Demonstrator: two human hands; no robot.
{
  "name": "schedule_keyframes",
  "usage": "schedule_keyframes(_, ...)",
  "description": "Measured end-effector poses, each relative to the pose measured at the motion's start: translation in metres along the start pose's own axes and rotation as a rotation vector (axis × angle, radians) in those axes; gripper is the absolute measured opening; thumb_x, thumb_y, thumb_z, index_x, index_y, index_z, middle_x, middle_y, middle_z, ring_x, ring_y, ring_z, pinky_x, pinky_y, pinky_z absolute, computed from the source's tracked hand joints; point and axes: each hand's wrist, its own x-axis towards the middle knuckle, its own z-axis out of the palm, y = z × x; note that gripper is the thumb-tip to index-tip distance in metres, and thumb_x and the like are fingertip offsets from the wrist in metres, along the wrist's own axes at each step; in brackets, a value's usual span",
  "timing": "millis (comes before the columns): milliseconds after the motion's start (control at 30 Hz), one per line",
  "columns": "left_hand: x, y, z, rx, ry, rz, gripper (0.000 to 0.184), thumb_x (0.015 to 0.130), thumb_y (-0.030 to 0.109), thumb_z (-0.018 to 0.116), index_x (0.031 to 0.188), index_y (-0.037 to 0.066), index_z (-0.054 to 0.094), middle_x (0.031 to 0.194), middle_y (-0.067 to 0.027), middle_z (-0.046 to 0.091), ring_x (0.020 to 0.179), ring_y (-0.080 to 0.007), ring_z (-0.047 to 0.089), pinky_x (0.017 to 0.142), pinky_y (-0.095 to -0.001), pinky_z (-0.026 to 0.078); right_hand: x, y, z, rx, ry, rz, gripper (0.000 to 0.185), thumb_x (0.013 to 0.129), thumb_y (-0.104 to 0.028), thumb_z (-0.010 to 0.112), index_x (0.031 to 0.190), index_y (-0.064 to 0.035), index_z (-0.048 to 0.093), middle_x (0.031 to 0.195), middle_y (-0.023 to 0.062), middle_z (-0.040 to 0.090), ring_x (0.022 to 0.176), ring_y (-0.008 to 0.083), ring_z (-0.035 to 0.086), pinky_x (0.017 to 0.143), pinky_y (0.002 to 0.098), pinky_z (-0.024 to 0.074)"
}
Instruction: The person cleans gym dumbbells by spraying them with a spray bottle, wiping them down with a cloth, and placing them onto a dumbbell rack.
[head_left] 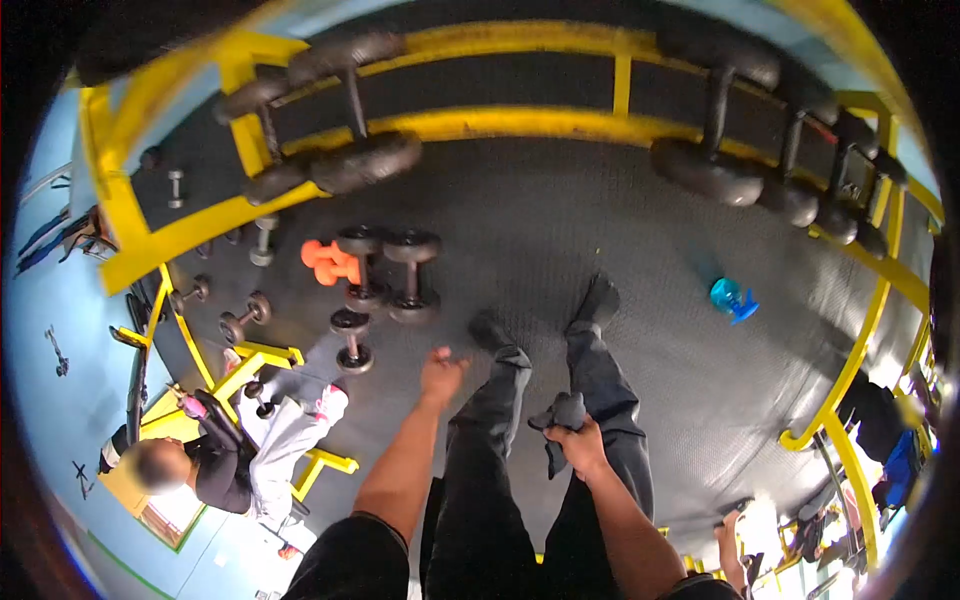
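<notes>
Yellow rack (530, 125): its rails bear black dumbbells (718, 110), apparently to store them off the floor.
Floor dumbbells (410, 275): grouped left of the feet, seemingly to leave standing room.
Blue bottle (727, 296): on the floor to the right, probably set clear of the feet.
Left hand (442, 377): empty, fingers loosely spread.
Right hand (580, 448): closed around dark cloth (562, 412), bunched above the right leg, perhaps for a compact grip.
</notes>
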Motion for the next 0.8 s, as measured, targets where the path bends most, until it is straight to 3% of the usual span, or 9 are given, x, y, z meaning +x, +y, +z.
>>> schedule_keyframes(200, 0.171, 0.02, 0.006, 0.423, 0.447, 0.142, 0.084, 0.068, 0.041, 0.077, 0.131, 0.0, 0.039, 0.129, -0.0266, 0.043, 0.12, -0.0393, 0.046, 0.101, -0.0483, 0.038, 0.08, 0.056, 0.034, -0.134, 0.003, -0.242, 0.033, 0.073, -0.011, 0.077, 0.1, 0.0001, 0.061, 0.089, 0.0042, 0.065, 0.083, 0.0138, 0.061, 0.076, 0.0308, 0.0494)
schedule_keyframes(233, 0.194, 0.028, 0.003, 0.461, 0.462, 0.138, 0.086, 0.068, 0.041, 0.078, 0.131, -0.001, 0.039, 0.129, -0.0263, 0.044, 0.121, -0.0388, 0.046, 0.101, -0.0478, 0.038, 0.08, 0.044, 0.037, -0.271, -0.074, -0.064, 0.047, 0.073, -0.017, 0.075, 0.112, 0.0018, 0.056, 0.101, 0.0148, 0.066, 0.098, 0.0248, 0.064, 0.087, 0.0352, 0.048)
schedule_keyframes(333, 0.307, -0.007, -0.008, 0.543, 0.52, 0.327, 0.079, 0.072, 0.037, 0.077, 0.128, -0.005, 0.042, 0.12, -0.0206, 0.056, 0.116, -0.0343, 0.053, 0.099, -0.0438, 0.041, 0.086, 0.028, 0.048, -0.518, -0.175, 0.09, 0.052, 0.072, -0.019, 0.075, 0.115, 0.0019, 0.053, 0.105, 0.019, 0.063, 0.103, 0.0317, 0.062, 0.089, 0.0393, 0.0473)
schedule_keyframes(400, 0.31, 0.003, -0.011, 0.144, 0.28, 0.476, 0.061, 0.077, 0.029, 0.075, 0.12, -0.006, 0.048, 0.101, -0.0137, 0.063, 0.097, -0.0269, 0.061, 0.088, -0.0372, 0.046, 0.078, 0.032, 0.044, -0.512, -0.201, 0.058, 0.052, 0.071, -0.019, 0.075, 0.114, 0.0017, 0.053, 0.106, 0.02, 0.062, 0.104, 0.0336, 0.061, 0.09, 0.0407, 0.0468)
schedule_keyframes(467, 0.331, 0.001, -0.017, -0.07, 0.132, 0.196, 0.043, 0.08, 0.021, 0.072, 0.109, -0.003, 0.053, 0.091, -0.0091, 0.063, 0.083, -0.0189, 0.059, 0.077, -0.0324, 0.047, 0.074, 0.03, 0.039, -0.521, -0.232, -0.007, 0.053, 0.071, -0.02, 0.075, 0.113, 0.0015, 0.053, 0.106, 0.0211, 0.061, 0.105, 0.0356, 0.06, 0.091, 0.0421, 0.0463)
schedule_keyframes(500, 0.335, -0.002, -0.018, -0.079, 0.124, 0.233, 0.036, 0.079, 0.021, 0.073, 0.101, -0.001, 0.055, 0.084, -0.0081, 0.061, 0.071, -0.0155, 0.057, 0.065, -0.0318, 0.046, 0.074, 0.025, 0.035, -0.476, -0.275, 0.009, 0.052, 0.07, -0.021, 0.075, 0.112, 0.001, 0.053, 0.106, 0.0211, 0.06, 0.104, 0.0359, 0.06, 0.09, 0.0421, 0.0464)
schedule_keyframes(633, 0.3, -0.007, 0.017, -0.009, 0.14, 0.246, 0.033, 0.079, 0.024, 0.072, 0.094, -0.001, 0.057, 0.066, -0.0053, 0.059, 0.055, -0.016, 0.055, 0.052, -0.0325, 0.044, 0.071, 0.022, 0.028, -0.48, -0.238, -0.063, 0.046, 0.068, -0.02, 0.073, 0.105, -0.0007, 0.054, 0.105, 0.0212, 0.06, 0.1, 0.0396, 0.059, 0.088, 0.0432, 0.0467)
schedule_keyframes(700, 0.238, 0.021, 0.045, 0.082, 0.052, 0.147, 0.032, 0.078, 0.028, 0.073, 0.084, -0.001, 0.061, 0.068, -0.0087, 0.062, 0.06, -0.0168, 0.06, 0.054, -0.0318, 0.047, 0.057, 0.024, 0.022, -0.519, -0.128, -0.186, 0.042, 0.067, -0.018, 0.072, 0.1, 0.0, 0.054, 0.101, 0.0221, 0.059, 0.098, 0.0415, 0.058, 0.085, 0.0437, 0.0472)
schedule_keyframes(800, 0.174, 0.045, 0.082, 0.281, -0.37, 0.019, 0.033, 0.08, 0.04, 0.066, 0.069, 0.008, 0.065, 0.067, -0.0063, 0.064, 0.069, -0.0166, 0.062, 0.066, -0.0358, 0.045, 0.025, 0.013, -0.007, -0.571, -0.047, -0.316, 0.041, 0.065, -0.016, 0.072, 0.099, -0.0003, 0.055, 0.098, 0.022, 0.059, 0.097, 0.0414, 0.058, 0.083, 0.0438, 0.0474)
